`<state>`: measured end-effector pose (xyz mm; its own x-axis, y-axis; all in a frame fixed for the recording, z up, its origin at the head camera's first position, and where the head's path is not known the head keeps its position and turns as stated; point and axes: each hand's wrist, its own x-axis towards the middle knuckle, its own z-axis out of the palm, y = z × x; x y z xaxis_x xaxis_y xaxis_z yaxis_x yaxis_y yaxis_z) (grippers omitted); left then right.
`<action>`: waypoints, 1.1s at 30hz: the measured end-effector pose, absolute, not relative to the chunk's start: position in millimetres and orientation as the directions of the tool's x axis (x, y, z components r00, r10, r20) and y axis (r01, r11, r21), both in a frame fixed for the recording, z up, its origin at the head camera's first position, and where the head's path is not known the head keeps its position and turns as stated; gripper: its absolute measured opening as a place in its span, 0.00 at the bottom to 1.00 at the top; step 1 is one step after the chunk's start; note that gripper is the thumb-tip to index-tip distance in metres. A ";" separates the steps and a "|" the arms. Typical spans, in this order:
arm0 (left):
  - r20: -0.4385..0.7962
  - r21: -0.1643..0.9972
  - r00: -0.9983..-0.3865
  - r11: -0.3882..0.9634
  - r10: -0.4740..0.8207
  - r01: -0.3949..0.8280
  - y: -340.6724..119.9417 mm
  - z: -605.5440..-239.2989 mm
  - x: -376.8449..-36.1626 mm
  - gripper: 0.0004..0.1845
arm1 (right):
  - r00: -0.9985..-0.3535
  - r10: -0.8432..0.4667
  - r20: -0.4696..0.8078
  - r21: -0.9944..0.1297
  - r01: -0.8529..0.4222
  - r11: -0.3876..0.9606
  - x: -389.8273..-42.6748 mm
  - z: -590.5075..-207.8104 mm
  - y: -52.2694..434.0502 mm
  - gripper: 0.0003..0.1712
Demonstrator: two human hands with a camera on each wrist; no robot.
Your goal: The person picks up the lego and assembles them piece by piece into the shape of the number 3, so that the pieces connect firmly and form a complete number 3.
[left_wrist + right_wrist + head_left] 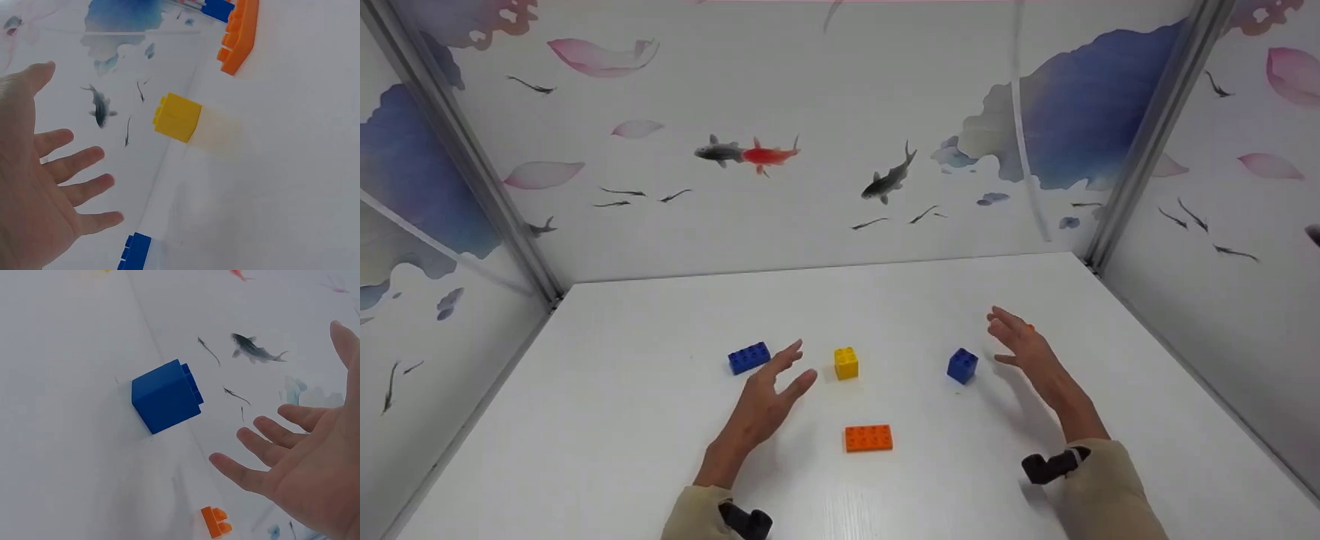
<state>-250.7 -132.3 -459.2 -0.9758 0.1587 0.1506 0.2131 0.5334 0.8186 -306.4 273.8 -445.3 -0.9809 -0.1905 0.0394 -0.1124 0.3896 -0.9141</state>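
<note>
Orange brick (868, 438) nearest, left hand (765, 401) grip released beside yellow block (846, 363); right hand (1024, 346) grip released near blue cube (962, 366)

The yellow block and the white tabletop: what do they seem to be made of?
The small yellow studded block looks like moulded plastic: even colour, crisp edges, a soft sheen. The white tabletop seems to be a smooth laminate or painted board with faint grain lines; which one is unclear.
</note>
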 end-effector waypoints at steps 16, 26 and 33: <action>-0.042 0.940 -0.947 0.335 0.318 0.071 -112.0 -480.1 -251.9 0.35 | -0.975 -0.220 -0.040 -0.932 -0.043 0.359 -308.8 -467.3 277.4 0.46; -0.134 0.946 -0.919 0.323 0.372 -0.007 -102.4 -484.7 -251.9 0.39 | -0.980 -0.166 -0.107 -0.902 0.026 0.431 -309.2 -473.4 270.4 0.49; -0.143 0.928 -0.907 0.373 0.397 0.018 -101.8 -487.3 -253.1 0.35 | -0.980 -0.146 -0.139 -0.895 0.061 0.443 -310.4 -474.5 267.5 0.48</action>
<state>-253.1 -101.8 -487.3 -0.9067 0.3969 -0.1425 0.0175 0.3732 0.9276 -310.4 267.5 -474.5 -0.9795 -0.1456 -0.1390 0.0611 0.4429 -0.8945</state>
